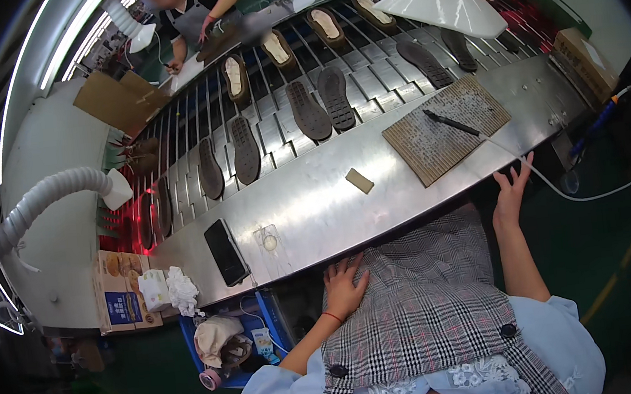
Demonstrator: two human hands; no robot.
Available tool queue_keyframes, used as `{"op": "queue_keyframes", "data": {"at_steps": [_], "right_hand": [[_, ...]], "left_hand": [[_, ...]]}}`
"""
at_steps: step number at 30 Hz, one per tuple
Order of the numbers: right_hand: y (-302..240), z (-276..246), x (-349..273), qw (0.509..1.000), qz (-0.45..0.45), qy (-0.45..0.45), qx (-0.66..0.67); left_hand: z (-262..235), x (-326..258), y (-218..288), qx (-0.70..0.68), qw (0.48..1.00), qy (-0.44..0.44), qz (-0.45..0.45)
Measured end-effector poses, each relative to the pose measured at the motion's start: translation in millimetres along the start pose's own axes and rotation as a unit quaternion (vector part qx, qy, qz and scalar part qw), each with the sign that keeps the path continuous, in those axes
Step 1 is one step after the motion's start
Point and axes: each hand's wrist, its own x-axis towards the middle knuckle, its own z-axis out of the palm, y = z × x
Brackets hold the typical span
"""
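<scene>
My left hand [345, 285] rests on the checked apron [423, 293] over my lap, its fingers spread and nothing in it. At the front edge of the metal worktable [306, 213], my right hand [511, 193] has its fingers apart and holds nothing. Beyond it lies a corrugated brown pad [433, 151] with a black pen-shaped tool [451, 122] on top, whose white cable [541, 174] runs off to the right. A small tan block [359, 180] lies mid-table. Dark shoe soles [246, 150] lie on the slatted conveyor [277, 117] behind the table.
A black phone [226, 253] lies at the table's left. Below it stands a blue bin [201, 352] holding a cloth and packets. Shoes [326, 27] stand along the conveyor's far side, where another person [203, 14] works. A white extraction hood [449, 2] hangs overhead; a carton [583, 61] stands right.
</scene>
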Motion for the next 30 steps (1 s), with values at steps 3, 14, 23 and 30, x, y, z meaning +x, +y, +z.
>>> {"op": "queue_keyframes", "data": {"at_steps": [3, 14, 23, 30], "right_hand": [[-25, 36, 27, 0.974, -0.205, -0.059, -0.074], [19, 64, 36, 0.909, -0.341, -0.149, -0.186], [27, 73, 27, 0.825, -0.448, -0.134, -0.316], [27, 77, 23, 0.836, -0.439, -0.145, -0.296]], "left_hand": [[-4, 2, 1, 0.01, 1.0, -0.012, -0.001], [-118, 127, 45, -0.147, 0.955, 0.198, 0.166], [-106, 402, -64, -0.019, 0.957, 0.208, -0.201], [-160, 416, -96, -0.739, 0.645, -0.013, -0.192]]}}
